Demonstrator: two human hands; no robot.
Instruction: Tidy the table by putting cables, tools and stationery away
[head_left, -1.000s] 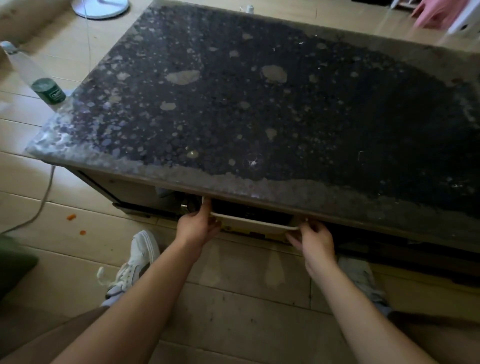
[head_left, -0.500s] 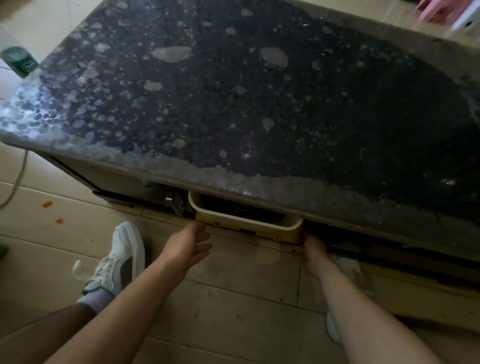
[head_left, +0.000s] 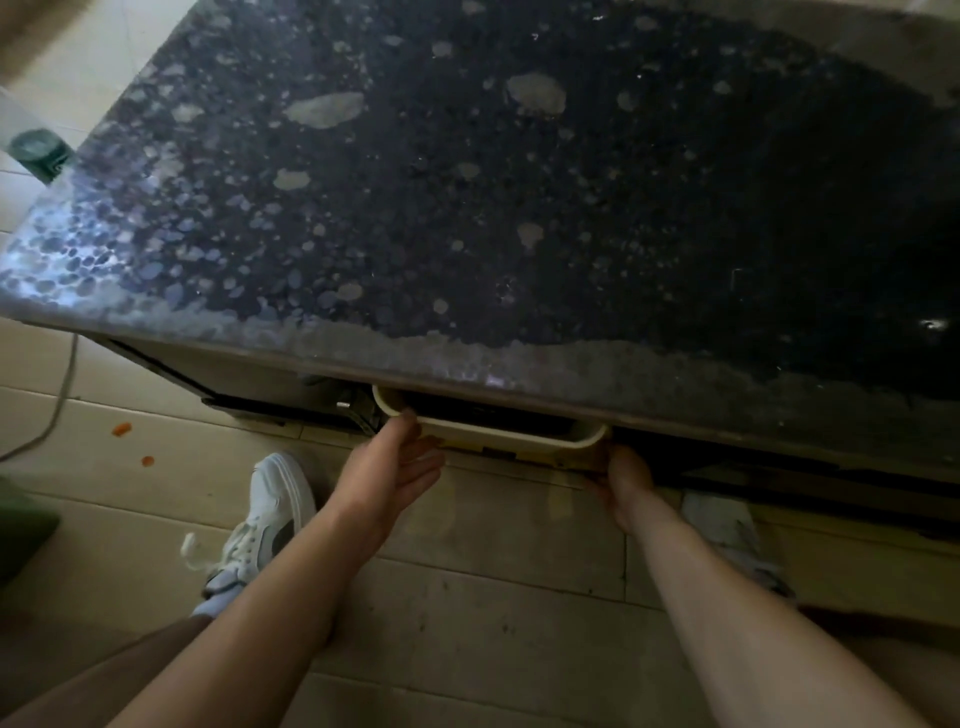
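Note:
A cream plastic bin (head_left: 519, 442) sits on the shelf under the dark speckled stone table (head_left: 467, 208), its front rim poking out below the table edge. Dark contents show inside it, but I cannot tell what they are. My left hand (head_left: 395, 462) is at the bin's front left corner, thumb on the rim and fingers spread against the front wall. My right hand (head_left: 623, 478) is at the lower right corner, with its fingers hidden under the bin. No cables, tools or stationery lie on the tabletop.
A plastic bottle with a green label (head_left: 39, 153) stands on the floor past the table's left corner. A grey cable (head_left: 62, 395) runs across the tiles at left, near orange crumbs (head_left: 122, 429). My white shoes (head_left: 260, 525) stand before the table. A green object (head_left: 21, 525) is at far left.
My left hand left the bin's rim, hung open below it, and is back on the front left corner. My right hand dropped from the rim to the lower right corner. The view moved closer.

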